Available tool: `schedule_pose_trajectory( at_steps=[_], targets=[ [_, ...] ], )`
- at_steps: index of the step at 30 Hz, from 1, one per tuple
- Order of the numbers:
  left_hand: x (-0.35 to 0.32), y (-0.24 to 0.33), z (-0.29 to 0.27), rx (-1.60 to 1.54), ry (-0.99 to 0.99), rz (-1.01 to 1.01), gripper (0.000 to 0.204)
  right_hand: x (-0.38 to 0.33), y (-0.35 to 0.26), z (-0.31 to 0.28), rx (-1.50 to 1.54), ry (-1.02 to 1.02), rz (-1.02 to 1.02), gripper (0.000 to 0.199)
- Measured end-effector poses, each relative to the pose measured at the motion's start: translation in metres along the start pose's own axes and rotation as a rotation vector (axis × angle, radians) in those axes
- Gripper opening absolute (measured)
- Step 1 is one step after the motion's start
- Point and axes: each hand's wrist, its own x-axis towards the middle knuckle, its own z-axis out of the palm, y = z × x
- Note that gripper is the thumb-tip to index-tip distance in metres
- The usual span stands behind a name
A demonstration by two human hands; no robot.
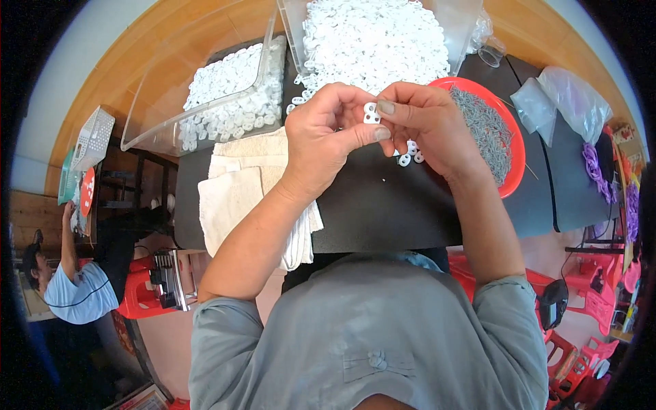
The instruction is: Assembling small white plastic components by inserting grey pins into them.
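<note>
Above the black table, my two hands meet around a small white plastic piece with dark round holes (372, 113). My left hand (318, 137) pinches it from the left, the thumb lying just under it. From the right, my right hand (427, 123) grips its edge between thumb and fingers. Several similar white pieces (410, 154) lie on the table beneath my right hand, partly hidden by it. Close to the right wrist sits a round red basin (521, 152) full of small, slender grey pieces (486, 130), whose exact kind is too small to tell.
Two clear plastic bins, one at left (130, 137) and one at back (290, 34), hold heaps of white pieces. Folded cream cloths (229, 198) lie under my left forearm. Clear plastic bags (574, 99) lie at far right. Another person (82, 290) sits at the left.
</note>
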Motion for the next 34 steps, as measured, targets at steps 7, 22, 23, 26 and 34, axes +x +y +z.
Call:
schedule_pose_trajectory(
  at_steps=[7,22,23,26,34],
  targets=[
    [-0.001,-0.011,-0.007,0.110,-0.001,0.078,0.025,-0.001,-0.002,0.003,0.000,-0.002,0.015,0.018],
    [-0.003,0.001,-0.007,0.170,-0.083,0.232,0.018,-0.004,0.003,0.004,0.082,-0.076,0.038,0.019],
    [-0.002,-0.001,-0.007,0.130,-0.087,0.227,0.018,-0.004,0.004,0.004,0.084,-0.074,0.026,0.020],
    [-0.002,-0.001,-0.006,0.088,-0.086,0.209,0.018,-0.003,0.007,0.004,0.113,-0.091,0.014,0.020],
    [-0.005,-0.012,-0.017,0.119,-0.060,0.135,0.021,-0.003,0.008,0.005,0.191,-0.140,0.072,0.021]
  ],
)
